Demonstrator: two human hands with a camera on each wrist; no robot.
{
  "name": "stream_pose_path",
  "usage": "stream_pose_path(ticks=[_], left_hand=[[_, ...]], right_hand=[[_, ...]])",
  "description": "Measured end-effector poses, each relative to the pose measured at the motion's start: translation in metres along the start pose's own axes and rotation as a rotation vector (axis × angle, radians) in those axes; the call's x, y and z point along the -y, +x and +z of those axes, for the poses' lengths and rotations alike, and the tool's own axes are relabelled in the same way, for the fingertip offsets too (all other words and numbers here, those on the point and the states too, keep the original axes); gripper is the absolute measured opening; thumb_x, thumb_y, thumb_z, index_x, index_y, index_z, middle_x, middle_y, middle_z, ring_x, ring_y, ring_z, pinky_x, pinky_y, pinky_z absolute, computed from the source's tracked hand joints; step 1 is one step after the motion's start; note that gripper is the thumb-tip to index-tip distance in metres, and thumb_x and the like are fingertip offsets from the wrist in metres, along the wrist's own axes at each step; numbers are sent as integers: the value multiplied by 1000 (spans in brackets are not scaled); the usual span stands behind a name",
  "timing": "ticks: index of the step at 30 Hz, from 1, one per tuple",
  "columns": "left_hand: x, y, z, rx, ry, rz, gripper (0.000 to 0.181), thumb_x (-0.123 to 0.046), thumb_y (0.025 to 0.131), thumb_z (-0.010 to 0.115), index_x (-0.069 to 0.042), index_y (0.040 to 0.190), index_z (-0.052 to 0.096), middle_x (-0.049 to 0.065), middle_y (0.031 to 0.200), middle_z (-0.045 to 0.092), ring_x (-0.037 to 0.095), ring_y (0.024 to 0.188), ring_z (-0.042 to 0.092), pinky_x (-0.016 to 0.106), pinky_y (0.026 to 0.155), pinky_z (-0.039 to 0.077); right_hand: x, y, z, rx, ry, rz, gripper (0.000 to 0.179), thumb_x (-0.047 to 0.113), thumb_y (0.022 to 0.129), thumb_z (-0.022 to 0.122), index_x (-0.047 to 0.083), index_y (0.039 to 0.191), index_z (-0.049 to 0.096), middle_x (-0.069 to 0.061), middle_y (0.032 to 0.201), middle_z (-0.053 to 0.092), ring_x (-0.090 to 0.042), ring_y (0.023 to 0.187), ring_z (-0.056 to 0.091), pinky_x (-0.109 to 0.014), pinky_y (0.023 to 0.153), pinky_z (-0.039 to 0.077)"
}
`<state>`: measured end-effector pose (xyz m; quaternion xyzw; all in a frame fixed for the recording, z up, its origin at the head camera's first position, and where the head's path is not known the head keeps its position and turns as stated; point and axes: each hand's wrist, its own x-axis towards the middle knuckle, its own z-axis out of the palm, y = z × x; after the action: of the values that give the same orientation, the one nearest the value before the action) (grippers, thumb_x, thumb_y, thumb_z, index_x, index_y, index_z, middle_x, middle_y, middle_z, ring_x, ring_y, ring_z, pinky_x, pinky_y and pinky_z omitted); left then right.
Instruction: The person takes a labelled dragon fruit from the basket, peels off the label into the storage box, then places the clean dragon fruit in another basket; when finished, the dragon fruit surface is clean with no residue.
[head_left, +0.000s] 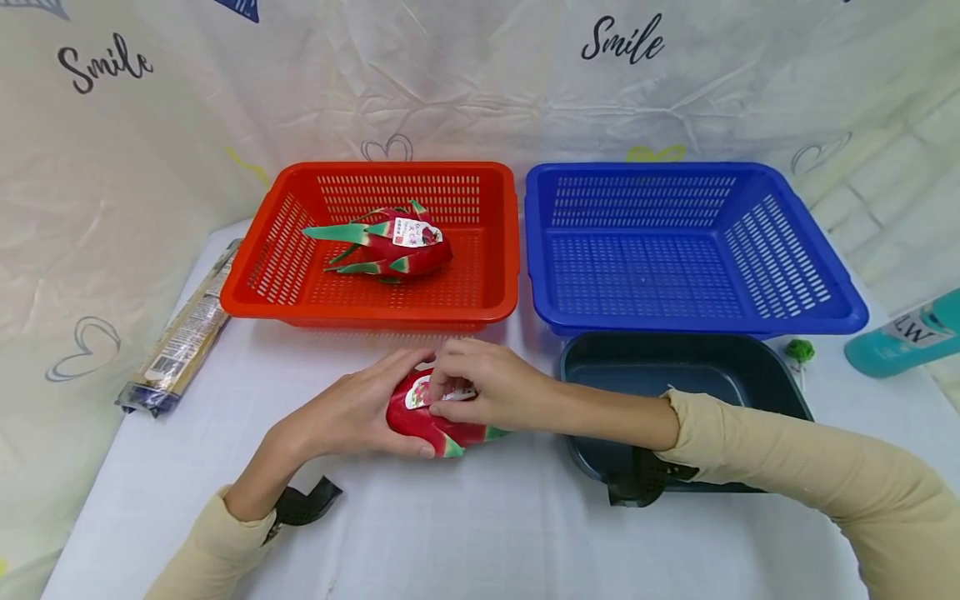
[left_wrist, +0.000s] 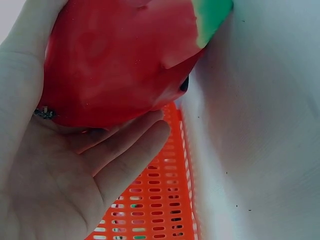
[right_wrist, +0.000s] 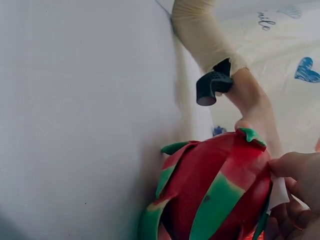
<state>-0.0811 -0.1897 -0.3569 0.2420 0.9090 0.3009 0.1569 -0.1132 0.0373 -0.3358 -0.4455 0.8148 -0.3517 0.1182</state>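
A red dragon fruit [head_left: 407,422] with green-tipped scales lies on the white table in front of the red basket. My left hand [head_left: 352,410] grips its left end, with the thumb along the near side and fingers around the far side. From the right, my right hand [head_left: 498,387] reaches over the top of the fruit with bent fingers. It pinches a white label [right_wrist: 278,196] that stands out from the fruit's skin in the right wrist view. A round printed part of the label area [head_left: 416,393] shows between the hands. The left wrist view shows the fruit's smooth red underside [left_wrist: 120,65] against the palm.
The red basket [head_left: 375,315] holds another labelled dragon fruit [head_left: 408,250]. Beside it stands a blue basket [head_left: 697,321], with a dark green tray [head_left: 600,354] in front, under the right forearm. A long packet [head_left: 183,333] lies left; a teal bottle [head_left: 900,342] and small green tree-like piece [head_left: 800,351] are right.
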Motion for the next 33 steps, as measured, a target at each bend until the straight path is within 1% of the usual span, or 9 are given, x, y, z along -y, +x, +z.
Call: stream_pose_path(ticks=[5,9,14,19,26,29,33], left_hand=[[0,0,1,-1,-6,4,103,-63,67,79,-30,149,28,-14,140,42,6,122,48,22,84,54],[0,0,1,-5,-3,4,102,-65,67,78,-30,149,28,-14,139,42,5,121,49,22,83,54],[0,-1,1,-2,-4,-6,102,-65,67,77,-28,149,29,-13,141,42,6,121,49,22,83,54],[-2,0,0,5,-4,-21,103,-64,67,78,-27,149,29,-13,140,43,6,121,49,22,82,54],[-3,0,0,1,29,-29,104,-66,65,78,-28,149,30,-13,140,43,7,121,50,22,80,55],[-3,0,0,-2,31,-32,105,-67,64,78,-27,149,31,-12,140,43,7,120,50,23,79,55],[-3,0,0,-8,38,-28,105,-67,64,78,-26,149,31,-12,140,44,7,120,50,23,79,55]], right_hand=[[2,1,2,13,-61,-25,8,22,89,69,17,89,62,5,92,58,-6,89,51,-17,77,49],[3,0,1,44,-84,-23,7,22,92,66,17,92,60,4,94,58,-7,92,51,-19,81,49],[3,0,0,58,-40,-10,6,20,93,64,17,94,59,3,97,58,-8,96,52,-21,85,50],[-1,-1,0,60,22,-13,6,19,93,64,16,93,58,3,96,58,-9,97,52,-21,84,51],[-5,0,-3,77,108,-27,7,15,93,63,16,90,56,4,89,53,-8,89,48,-22,78,46],[-5,0,-3,79,116,-38,8,15,94,62,15,90,55,4,88,52,-8,88,48,-22,77,45],[-7,0,-2,76,118,-55,8,14,94,61,15,90,54,3,89,53,-8,91,49,-24,82,45]])
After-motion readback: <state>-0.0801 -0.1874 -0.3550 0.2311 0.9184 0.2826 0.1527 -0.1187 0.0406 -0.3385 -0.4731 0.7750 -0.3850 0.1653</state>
